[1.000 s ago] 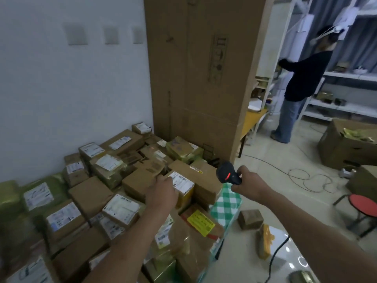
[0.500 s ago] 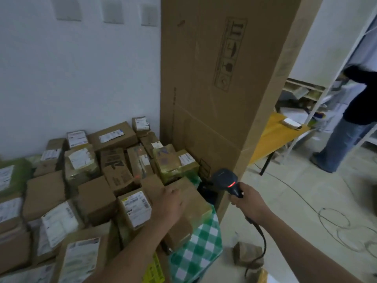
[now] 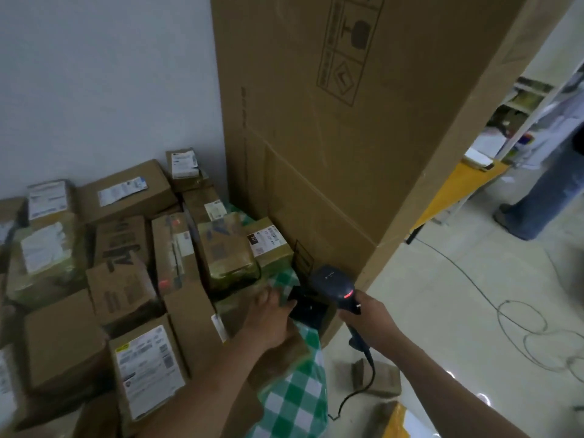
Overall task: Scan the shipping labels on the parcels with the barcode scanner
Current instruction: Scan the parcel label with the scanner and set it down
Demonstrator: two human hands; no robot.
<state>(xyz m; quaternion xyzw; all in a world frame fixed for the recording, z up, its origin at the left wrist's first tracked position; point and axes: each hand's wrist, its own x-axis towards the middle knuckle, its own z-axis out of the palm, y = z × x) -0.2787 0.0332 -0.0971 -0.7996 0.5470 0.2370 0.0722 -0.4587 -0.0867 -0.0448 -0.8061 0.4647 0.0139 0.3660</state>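
R hand (image 3: 368,317) wrapped firm round the barcode scanner (image 3: 333,281) handle, head aimed left and down, red light on. L hand (image 3: 268,314) lies over a brown parcel (image 3: 281,355) on the green checked cloth (image 3: 294,393), fingers toward a black item (image 3: 308,309). It's blurred, so can't tell if it grips. Other parcels (image 3: 123,279) are piled left by the wall, beside the tall carton (image 3: 347,153), labels mostly face up. Prob. light, stiff cardboard, some w/ slick film wrap. Best taken by edges/corners, fingers off labels, label tilted to scanner.
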